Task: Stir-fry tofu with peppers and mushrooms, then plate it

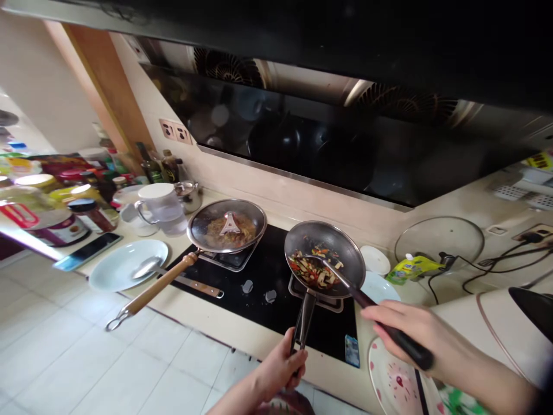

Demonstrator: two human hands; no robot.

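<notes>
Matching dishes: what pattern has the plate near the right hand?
The plate is white with pink-red marks; head view.

No readable text; labels on jar (58,229) and yellow pouch (412,269) too blurred to read.

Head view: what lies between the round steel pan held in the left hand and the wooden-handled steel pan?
A black glass hob with two small pale knobs, seen in the head view.

The patterned plate (395,383) runs off the bottom edge; the far-left jar labels (64,229) are too blurred to read.
</notes>
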